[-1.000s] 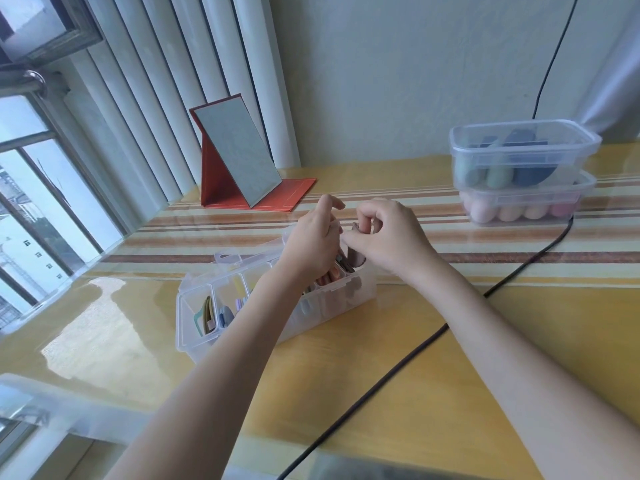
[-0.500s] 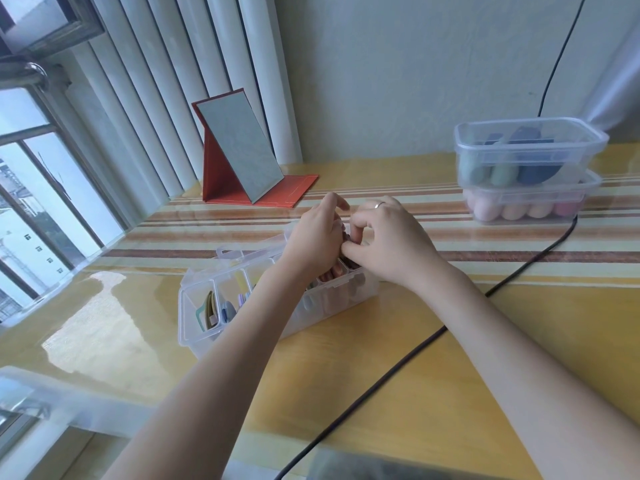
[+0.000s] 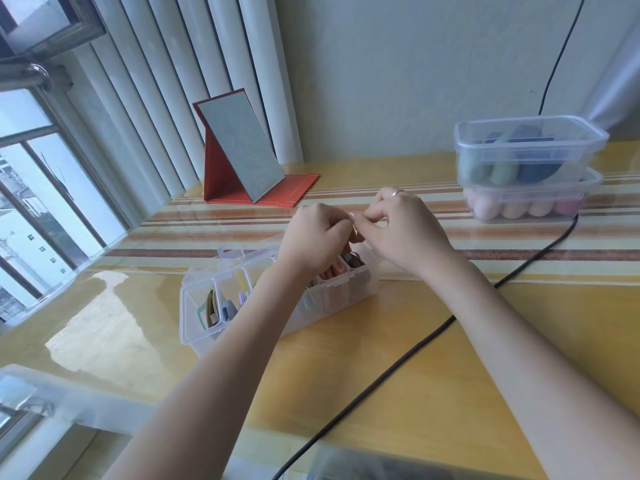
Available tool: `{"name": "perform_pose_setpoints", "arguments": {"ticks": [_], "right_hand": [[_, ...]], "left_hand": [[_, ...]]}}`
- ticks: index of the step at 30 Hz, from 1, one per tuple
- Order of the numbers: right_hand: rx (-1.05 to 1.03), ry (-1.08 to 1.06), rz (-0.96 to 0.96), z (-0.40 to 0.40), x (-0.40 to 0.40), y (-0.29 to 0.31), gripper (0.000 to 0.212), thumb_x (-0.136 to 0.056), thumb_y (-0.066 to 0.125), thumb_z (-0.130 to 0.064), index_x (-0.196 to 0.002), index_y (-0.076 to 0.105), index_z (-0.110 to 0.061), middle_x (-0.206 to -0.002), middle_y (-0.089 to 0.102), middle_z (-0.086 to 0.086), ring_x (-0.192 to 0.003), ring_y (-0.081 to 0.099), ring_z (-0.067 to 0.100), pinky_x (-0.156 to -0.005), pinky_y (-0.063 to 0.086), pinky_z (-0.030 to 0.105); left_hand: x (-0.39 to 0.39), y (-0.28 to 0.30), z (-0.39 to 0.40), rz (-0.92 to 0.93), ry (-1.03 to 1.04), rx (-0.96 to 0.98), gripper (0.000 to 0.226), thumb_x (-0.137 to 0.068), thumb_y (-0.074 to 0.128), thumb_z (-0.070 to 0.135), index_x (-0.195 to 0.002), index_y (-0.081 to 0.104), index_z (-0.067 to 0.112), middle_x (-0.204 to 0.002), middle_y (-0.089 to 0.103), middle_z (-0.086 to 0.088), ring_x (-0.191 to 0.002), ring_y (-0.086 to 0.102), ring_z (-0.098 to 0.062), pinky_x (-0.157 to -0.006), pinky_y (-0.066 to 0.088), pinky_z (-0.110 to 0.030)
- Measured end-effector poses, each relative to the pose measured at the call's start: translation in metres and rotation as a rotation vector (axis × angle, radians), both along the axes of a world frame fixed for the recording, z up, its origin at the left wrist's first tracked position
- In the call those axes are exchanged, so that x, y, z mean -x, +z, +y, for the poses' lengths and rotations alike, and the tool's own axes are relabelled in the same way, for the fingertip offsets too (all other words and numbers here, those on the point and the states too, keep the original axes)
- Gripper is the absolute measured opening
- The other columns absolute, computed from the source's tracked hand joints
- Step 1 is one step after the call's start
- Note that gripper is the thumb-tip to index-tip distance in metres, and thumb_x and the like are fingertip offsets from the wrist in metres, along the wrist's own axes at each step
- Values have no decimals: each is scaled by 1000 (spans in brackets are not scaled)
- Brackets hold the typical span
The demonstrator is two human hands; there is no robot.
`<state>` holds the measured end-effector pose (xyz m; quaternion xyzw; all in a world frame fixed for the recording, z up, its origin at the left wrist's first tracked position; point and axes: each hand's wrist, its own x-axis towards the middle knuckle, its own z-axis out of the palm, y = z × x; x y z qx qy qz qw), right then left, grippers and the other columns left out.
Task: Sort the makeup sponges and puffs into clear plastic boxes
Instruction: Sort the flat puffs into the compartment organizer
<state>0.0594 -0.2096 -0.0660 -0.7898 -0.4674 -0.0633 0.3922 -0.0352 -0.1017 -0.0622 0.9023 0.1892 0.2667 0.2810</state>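
Window glass at 9 o'clock, white vertical blinds [image 3: 145,98] behind it. Red folding mirror [image 3: 239,157] stands at 11 o'clock, flat grey rectangular face tilted back.

Divided clear plastic box [image 3: 221,306] sits mid-table on the glossy yellow table [image 3: 381,375]; hard, see-through, thin partition walls. Long axis runs 8 to 2 o'clock. Left cells hold thin flat puffs [image 3: 209,308] on edge, green and brown.

Our left hand [image 3: 317,237] and right hand [image 3: 405,230] meet over the box's 2 o'clock end, fingers curled, tips pinched together. We can't tell what they grip. Reddish flat pieces show under them.

Black cable [image 3: 415,344] crosses diagonally. At 2 o'clock, two stacked clear tubs [image 3: 530,168]: rounded egg-shaped sponges, green and blue on top, pink below.
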Motion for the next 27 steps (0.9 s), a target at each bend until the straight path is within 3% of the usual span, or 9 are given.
{"name": "perform_pose_setpoints", "arguments": {"ticks": [2,5,9,14,18,22,24,26,27], "right_hand": [[17,61,74,-1,-3,-1,39,-91,59,-34,-66,71,-7,-85,55,-1,-56,45,6,-57,34,27],[144,107,78,2,-4,-9,48,-86,59,-38,-66,63,5,-88,61,22,-61,49,22,-60,37,32],[0,105,41,3,-3,-8,41,-85,62,-37,-59,69,-6,-80,53,-5,-72,49,9,-58,36,31],[51,157,206,6,-3,-19,44,-88,64,-31,-50,58,-11,-85,49,-4,-59,41,3,-59,32,28],[-178,91,440,11,-2,-22,28,-98,50,-29,-84,72,-17,-103,60,-3,-95,55,9,-70,38,19],[-62,162,752,17,3,-27,44,-102,34,-46,-137,46,-22,-136,46,-8,-123,41,10,-93,31,26],[-86,202,907,20,4,-28,52,-101,32,-49,-145,39,-22,-149,37,-6,-137,33,13,-103,26,28],[-115,246,999,21,7,-29,51,-99,35,-53,-138,47,-23,-147,43,-2,-136,38,18,-111,28,35],[-135,258,1035,20,9,-30,45,-98,38,-53,-129,54,-25,-141,50,1,-130,46,20,-108,34,38]], "left_hand": [[0,0,1,10,14,20,28,-70,41,18,-53,64,21,-58,67,-3,-55,61,-20,-56,54,-35],[-2,0,1,-36,59,-95,26,-73,44,8,-60,67,7,-58,64,-6,-55,55,-23,-54,51,-37],[0,0,2,-103,52,-71,27,-67,41,11,-56,64,4,-53,62,-6,-53,55,-24,-49,45,-32],[1,6,-3,-24,72,2,28,-78,44,3,-66,68,4,-60,66,-6,-53,57,-15,-52,49,-26],[39,24,11,-96,156,44,30,-88,41,4,-78,69,11,-80,70,-3,-76,66,-16,-74,55,-34],[118,1,42,-134,582,-90,27,-95,40,22,-114,59,15,-116,61,-5,-106,55,-22,-87,43,-37],[142,-27,59,-116,708,199,47,-91,43,40,-124,51,8,-126,56,-12,-115,51,-31,-96,41,-46],[146,-45,69,-240,692,737,78,-75,44,62,-128,50,5,-126,58,-15,-113,55,-33,-99,42,-47],[143,-48,69,-342,614,982,78,-74,44,63,-126,53,6,-119,62,-14,-105,59,-31,-94,45,-43]]}}
